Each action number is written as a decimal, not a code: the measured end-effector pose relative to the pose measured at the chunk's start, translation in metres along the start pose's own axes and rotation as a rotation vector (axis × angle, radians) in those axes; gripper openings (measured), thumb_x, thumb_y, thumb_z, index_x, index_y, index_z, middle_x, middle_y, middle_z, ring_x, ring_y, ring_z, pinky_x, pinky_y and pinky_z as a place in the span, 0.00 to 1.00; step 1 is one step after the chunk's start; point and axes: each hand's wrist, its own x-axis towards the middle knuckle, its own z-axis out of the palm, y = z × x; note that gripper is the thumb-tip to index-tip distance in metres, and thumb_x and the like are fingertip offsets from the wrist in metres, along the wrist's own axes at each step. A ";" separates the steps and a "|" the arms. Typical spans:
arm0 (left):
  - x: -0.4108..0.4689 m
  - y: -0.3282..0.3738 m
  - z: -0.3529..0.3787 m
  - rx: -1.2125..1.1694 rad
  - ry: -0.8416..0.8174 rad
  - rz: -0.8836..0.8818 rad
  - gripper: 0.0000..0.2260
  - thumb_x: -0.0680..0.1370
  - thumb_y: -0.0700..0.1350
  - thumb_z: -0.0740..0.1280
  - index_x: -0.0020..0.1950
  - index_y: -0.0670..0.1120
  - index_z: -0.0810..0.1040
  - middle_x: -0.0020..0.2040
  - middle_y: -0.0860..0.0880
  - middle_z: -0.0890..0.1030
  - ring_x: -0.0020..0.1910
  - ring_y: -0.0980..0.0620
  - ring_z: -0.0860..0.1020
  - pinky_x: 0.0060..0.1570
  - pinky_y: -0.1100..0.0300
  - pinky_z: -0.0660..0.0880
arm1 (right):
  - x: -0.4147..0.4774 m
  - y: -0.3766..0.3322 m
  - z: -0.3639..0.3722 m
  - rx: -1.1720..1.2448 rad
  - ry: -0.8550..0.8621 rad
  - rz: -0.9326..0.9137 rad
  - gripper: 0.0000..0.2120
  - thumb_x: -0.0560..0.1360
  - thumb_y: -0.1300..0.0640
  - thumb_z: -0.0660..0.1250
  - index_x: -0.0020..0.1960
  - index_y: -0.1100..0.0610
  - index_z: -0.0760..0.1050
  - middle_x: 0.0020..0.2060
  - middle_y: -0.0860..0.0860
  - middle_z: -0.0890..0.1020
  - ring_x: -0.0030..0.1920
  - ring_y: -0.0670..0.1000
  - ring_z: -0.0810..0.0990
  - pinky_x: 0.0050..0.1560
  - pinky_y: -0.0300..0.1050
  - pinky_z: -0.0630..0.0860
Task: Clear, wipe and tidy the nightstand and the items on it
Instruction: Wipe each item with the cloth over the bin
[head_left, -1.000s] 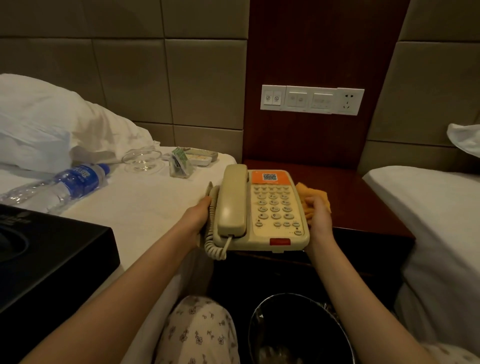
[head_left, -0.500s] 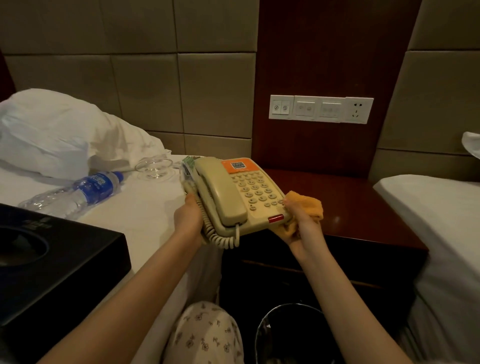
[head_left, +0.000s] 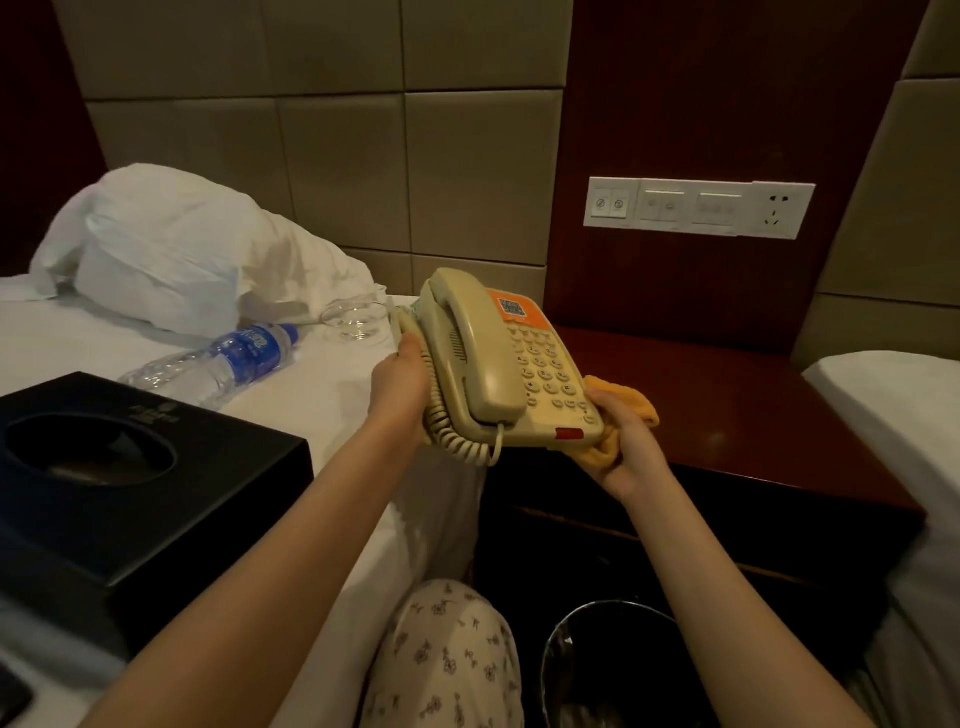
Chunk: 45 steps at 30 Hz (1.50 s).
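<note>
Gripping a tilted beige plastic telephone (head_left: 540, 364) aloft over the 8 o'clock corner of the dark red wooden desk (head_left: 727, 415), left hand (head_left: 402, 379) bare, right hand (head_left: 623, 441) clutching a bunched orange cloth (head_left: 631, 402) against it, a person risks the handset (head_left: 470, 338) sliding off.

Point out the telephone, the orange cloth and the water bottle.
telephone (head_left: 488, 358), head view, on the handset.
orange cloth (head_left: 631, 402), head view, on its upper fold.
water bottle (head_left: 249, 345), head view, on the blue label.
</note>
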 end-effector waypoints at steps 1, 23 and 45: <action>-0.001 0.003 0.000 -0.021 -0.010 -0.028 0.18 0.81 0.55 0.54 0.58 0.43 0.74 0.45 0.46 0.78 0.43 0.47 0.76 0.44 0.56 0.73 | 0.002 -0.003 0.003 -0.009 -0.004 0.004 0.09 0.76 0.53 0.65 0.52 0.57 0.76 0.42 0.54 0.84 0.44 0.53 0.82 0.35 0.47 0.81; 0.058 0.086 -0.093 0.738 -0.100 -0.208 0.40 0.69 0.73 0.54 0.71 0.47 0.63 0.61 0.43 0.76 0.56 0.42 0.76 0.48 0.49 0.75 | 0.013 0.030 0.091 -0.175 -0.172 0.087 0.12 0.73 0.62 0.67 0.56 0.63 0.75 0.43 0.58 0.84 0.35 0.54 0.85 0.25 0.43 0.80; 0.067 0.085 -0.114 0.956 0.037 -0.175 0.31 0.81 0.61 0.45 0.76 0.41 0.56 0.72 0.36 0.65 0.70 0.39 0.66 0.66 0.47 0.65 | 0.036 0.049 0.141 -0.582 0.004 -0.100 0.14 0.73 0.62 0.67 0.57 0.56 0.72 0.52 0.56 0.79 0.54 0.58 0.79 0.55 0.56 0.78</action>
